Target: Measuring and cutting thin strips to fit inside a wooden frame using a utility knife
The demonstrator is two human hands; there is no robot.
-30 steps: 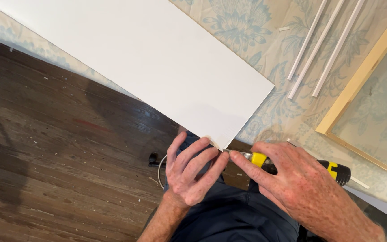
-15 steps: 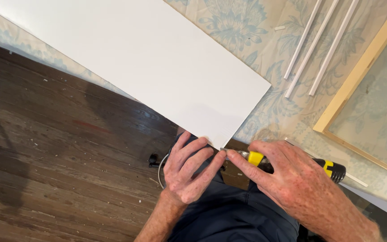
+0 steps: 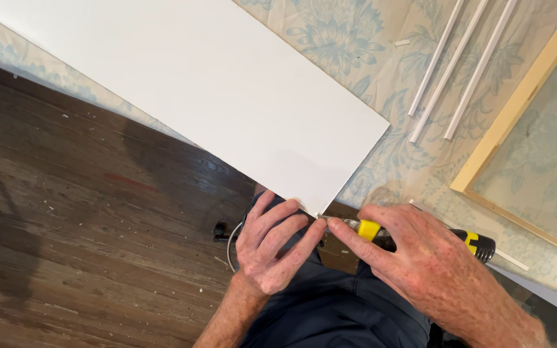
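The right hand (image 3: 414, 258) is clenched around a yellow-and-black utility knife (image 3: 420, 237), its tip at the near corner of the white board (image 3: 214, 96). The left hand (image 3: 272, 248) grasps nothing, fingers spread flat just below that corner. The board lies on the floral-covered desk (image 3: 369, 38), left of three white strips (image 3: 449, 71) and a wooden frame (image 3: 517, 109).
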